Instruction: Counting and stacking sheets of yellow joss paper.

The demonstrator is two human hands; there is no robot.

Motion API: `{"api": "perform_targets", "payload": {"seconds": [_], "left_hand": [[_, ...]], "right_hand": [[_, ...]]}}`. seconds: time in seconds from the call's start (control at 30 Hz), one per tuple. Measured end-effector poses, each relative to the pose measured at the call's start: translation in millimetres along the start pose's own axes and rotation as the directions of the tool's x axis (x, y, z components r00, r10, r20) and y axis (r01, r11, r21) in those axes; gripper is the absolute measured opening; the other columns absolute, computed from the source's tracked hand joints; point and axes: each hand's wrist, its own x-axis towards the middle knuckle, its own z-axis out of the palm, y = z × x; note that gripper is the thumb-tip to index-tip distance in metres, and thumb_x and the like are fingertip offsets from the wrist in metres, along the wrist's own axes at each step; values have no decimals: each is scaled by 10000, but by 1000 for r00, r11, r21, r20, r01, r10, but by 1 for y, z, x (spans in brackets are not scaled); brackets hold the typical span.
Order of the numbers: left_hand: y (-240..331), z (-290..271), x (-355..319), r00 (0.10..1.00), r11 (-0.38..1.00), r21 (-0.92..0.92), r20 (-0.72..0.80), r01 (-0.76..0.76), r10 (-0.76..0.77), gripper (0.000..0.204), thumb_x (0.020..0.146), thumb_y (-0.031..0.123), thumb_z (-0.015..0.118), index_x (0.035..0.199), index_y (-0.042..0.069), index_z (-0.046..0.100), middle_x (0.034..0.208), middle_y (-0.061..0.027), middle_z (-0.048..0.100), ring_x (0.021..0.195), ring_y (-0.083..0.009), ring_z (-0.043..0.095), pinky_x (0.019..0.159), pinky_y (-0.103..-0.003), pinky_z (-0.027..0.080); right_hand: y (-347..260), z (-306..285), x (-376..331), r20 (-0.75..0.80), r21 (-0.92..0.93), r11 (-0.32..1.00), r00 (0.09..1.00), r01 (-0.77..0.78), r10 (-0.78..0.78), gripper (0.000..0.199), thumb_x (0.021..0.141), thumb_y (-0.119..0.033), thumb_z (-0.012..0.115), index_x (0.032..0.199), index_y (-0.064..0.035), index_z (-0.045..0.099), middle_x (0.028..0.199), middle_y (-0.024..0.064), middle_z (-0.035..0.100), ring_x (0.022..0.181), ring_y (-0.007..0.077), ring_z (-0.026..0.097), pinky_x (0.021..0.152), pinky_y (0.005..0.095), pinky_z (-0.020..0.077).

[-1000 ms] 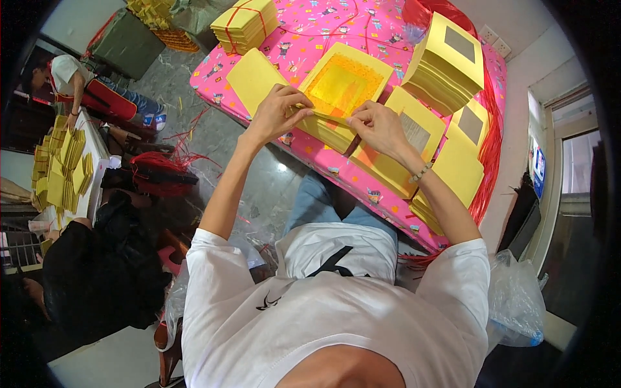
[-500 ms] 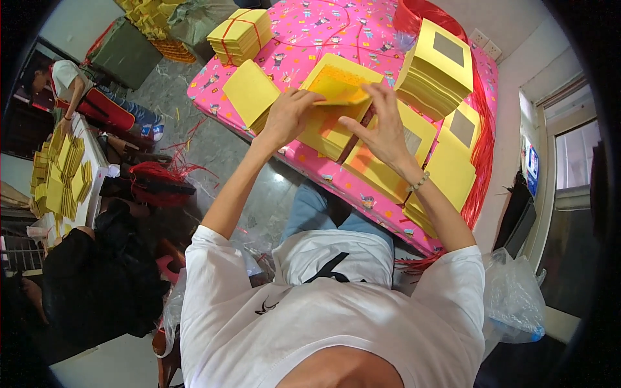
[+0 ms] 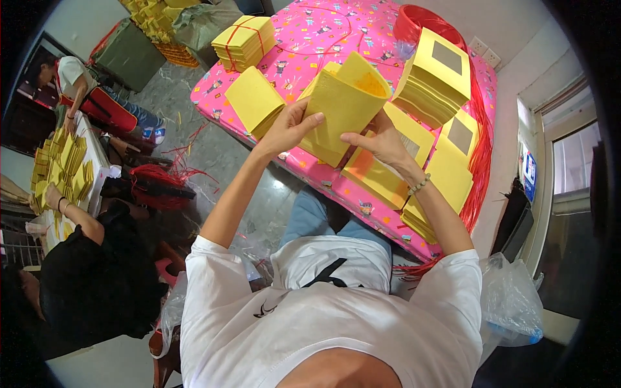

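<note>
My left hand [image 3: 291,129] grips the left edge of a curved yellow paper sheet [image 3: 346,107], its thumb lying on the near face. On the right edge, my right hand [image 3: 388,143] pinches the same sheet, fingers behind it. Orange print shows on the sheet's far inner side. Whether it is a single sheet or several together, I cannot tell. Beneath and behind it sits a stack of yellow paper, mostly hidden. Another yellow stack [image 3: 254,97] lies left of my left hand, and one with an orange patch and a grey rectangle [image 3: 391,161] lies beneath my right hand.
The pink patterned bed surface [image 3: 317,29] also carries a bundle tied with red string [image 3: 242,42], a tall yellow stack [image 3: 433,84] and red strands [image 3: 482,149] along the right edge. Two people work at a white table [image 3: 97,145] on the left, beside yellow pieces [image 3: 65,171].
The yellow sheet has been raised from nearly flat to upright and curved, facing me. Both hands now hold its sides. The co-worker in black has brought an arm up onto the table.
</note>
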Motion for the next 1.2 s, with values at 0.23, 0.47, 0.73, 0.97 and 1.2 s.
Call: {"api": "perform_targets", "payload": {"seconds": [0.23, 0.47, 0.73, 0.97, 1.2], "left_hand": [[4, 7, 6, 921, 833, 543, -265, -103, 287, 542, 819, 199, 673, 1255, 20, 405, 1135, -114, 532, 963, -189, 562, 859, -327, 442], [27, 12, 8, 984, 993, 33, -147, 110, -104, 500, 867, 250, 625, 1263, 38, 406, 1089, -90, 561, 975, -142, 552, 855, -299, 442], [30, 10, 16, 906, 904, -226, -146, 362, -399, 411, 934, 301, 518, 1225, 16, 463, 1069, -41, 560, 962, -96, 544, 816, -265, 453], [17, 6, 20, 897, 888, -286, -158, 359, -414, 370, 930, 261, 528, 1199, 10, 486, 1035, -38, 568, 904, -96, 564, 727, -228, 479], [18, 10, 22, 898, 888, -287, -150, 360, -413, 353, 928, 247, 527, 1185, 7, 493, 991, -34, 575, 874, -87, 572, 704, -220, 485]], "right_hand": [[-15, 5, -3, 46, 135, 990, 999, -34, 28, 616, 748, -102, 742, 1255, 17, 412, 1182, 109, 542, 1069, 182, 542, 919, 322, 452], [-22, -6, -1, 142, 155, 969, 975, -193, 172, 580, 781, -167, 707, 1247, 15, 415, 1160, 101, 554, 1070, 160, 536, 909, 307, 448], [-21, -7, -2, 194, 377, 854, 932, -359, 307, 549, 793, -156, 691, 1243, 10, 424, 1150, 95, 563, 1054, 168, 553, 905, 315, 456], [-17, -10, -2, 241, 498, 753, 902, -431, 358, 498, 814, -132, 675, 1217, 32, 435, 1161, 110, 559, 1053, 174, 563, 914, 308, 469], [-18, -12, -3, 246, 505, 735, 892, -452, 380, 495, 814, -120, 674, 1219, 29, 432, 1164, 109, 557, 1055, 175, 563, 916, 306, 468]]}}
